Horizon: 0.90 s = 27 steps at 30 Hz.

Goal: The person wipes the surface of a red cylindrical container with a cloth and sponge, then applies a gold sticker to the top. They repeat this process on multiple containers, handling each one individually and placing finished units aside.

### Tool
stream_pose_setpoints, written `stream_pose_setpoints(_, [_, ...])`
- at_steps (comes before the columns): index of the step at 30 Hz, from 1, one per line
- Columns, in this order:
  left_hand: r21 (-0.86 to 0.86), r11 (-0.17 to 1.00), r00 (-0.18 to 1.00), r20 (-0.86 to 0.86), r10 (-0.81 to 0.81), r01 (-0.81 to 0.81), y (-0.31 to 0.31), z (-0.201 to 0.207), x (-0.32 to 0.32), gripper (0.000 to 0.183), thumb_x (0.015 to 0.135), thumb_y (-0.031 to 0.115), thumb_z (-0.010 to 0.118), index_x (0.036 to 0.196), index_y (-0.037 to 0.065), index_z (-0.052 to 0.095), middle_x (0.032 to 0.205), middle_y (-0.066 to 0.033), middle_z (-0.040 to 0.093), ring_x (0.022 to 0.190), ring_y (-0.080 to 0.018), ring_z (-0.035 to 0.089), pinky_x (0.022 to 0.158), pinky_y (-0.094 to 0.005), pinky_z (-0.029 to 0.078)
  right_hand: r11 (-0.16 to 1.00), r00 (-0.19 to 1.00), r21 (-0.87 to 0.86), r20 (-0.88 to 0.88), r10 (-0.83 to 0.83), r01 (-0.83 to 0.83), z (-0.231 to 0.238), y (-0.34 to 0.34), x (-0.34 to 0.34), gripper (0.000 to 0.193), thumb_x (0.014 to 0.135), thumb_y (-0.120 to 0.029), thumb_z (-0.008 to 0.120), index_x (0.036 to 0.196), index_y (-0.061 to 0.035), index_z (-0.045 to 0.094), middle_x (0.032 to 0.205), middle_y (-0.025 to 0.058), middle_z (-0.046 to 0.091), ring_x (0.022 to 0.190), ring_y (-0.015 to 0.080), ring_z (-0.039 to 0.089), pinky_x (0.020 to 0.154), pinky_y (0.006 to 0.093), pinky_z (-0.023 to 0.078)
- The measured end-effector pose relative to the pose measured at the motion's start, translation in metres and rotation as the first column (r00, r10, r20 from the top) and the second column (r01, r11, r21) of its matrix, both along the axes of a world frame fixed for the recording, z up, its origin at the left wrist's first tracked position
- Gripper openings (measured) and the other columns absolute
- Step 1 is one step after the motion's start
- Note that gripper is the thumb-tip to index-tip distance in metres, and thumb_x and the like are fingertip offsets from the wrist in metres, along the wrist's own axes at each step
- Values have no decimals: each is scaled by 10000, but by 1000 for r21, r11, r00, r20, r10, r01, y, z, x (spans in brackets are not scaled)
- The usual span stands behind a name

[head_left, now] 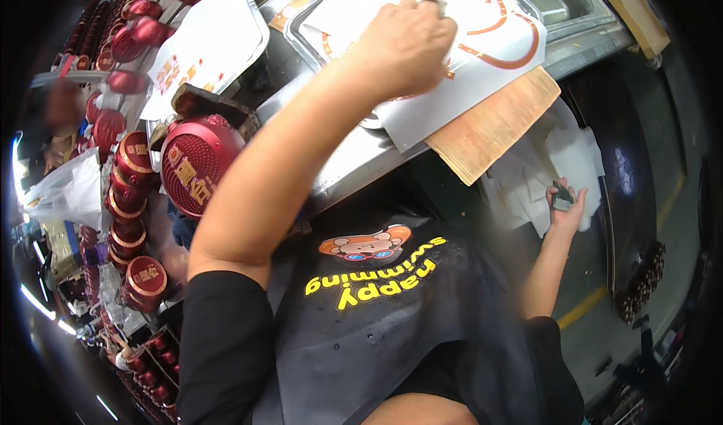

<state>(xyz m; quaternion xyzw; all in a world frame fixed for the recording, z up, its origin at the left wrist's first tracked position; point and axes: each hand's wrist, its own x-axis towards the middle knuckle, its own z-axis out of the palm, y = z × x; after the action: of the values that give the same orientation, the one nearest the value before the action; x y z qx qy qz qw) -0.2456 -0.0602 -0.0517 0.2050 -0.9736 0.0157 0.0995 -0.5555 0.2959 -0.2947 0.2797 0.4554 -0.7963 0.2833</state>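
My left hand [410,45] reaches over the bench, its fingers closed. A small grey-green piece [434,2] shows at its knuckles; the fist hides most of it. Beneath lies a white sheet [429,116] with curved red-and-gold decal strips [520,54], partly covered by another white sheet [361,7]. These rest over a metal tray [295,37]. Off to the right, away from the bench, my right hand [568,213] is palm up. Its thumb and fingers hold a dark grey-green flat piece [561,198], whose kind I cannot make out.
A wooden board [501,127] juts over the bench edge. White papers [520,184] hang below it. At left stand a large red round pot [199,161] with gold print, several smaller red containers [144,278] and a tray of decal sheets [203,41]. Another person [64,116] is farther left.
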Motion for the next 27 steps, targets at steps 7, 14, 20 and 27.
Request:
stream_pose_setpoints(7, [-143, 956, 942, 256, -215, 257, -24, -22, 18, 209, 940, 137, 638, 1118, 34, 678, 1059, -159, 685, 1075, -285, 664, 989, -388, 515, 974, 945, -81, -272, 183, -212, 16, -47, 10, 387, 1045, -274, 619, 1334, -18, 589, 1287, 104, 633, 1124, 235, 597, 700, 429, 518])
stream_pose_setpoints(14, [-134, 949, 943, 218, -251, 284, -25, -32, 18, 180, 1020, 172, 554, 1064, 42, 669, 1047, -151, 681, 1038, -280, 661, 956, -394, 528, 964, 885, -43, -410, 222, -262, 62, -64, 23, 266, 1050, -235, 612, 1208, -36, 691, 1192, 69, 701, 1090, 201, 645, 691, 401, 522])
stream_pose_setpoints(20, [-111, 956, 945, 220, -241, 270, -26, -31, 6, 215, 1017, 225, 594, 1000, 18, 647, 928, -172, 686, 885, -293, 712, 799, -400, 581, 990, 861, 23, -490, 133, -140, 76, -60, 19, 254, 1030, -208, 653, 1191, -14, 681, 1194, 98, 703, 1096, 193, 650, 665, 406, 526])
stream_pose_setpoints(27, [-238, 923, 943, 218, -252, 302, -16, -40, -5, 240, 1066, 236, 536, 941, 62, 643, 841, -135, 677, 757, -242, 715, 670, -355, 579, 1000, 843, -3, -538, -15, 16, 79, -20, 0, 220, 1015, -156, 664, 1165, 4, 667, 1161, 111, 691, 1072, 215, 638, 660, 420, 521])
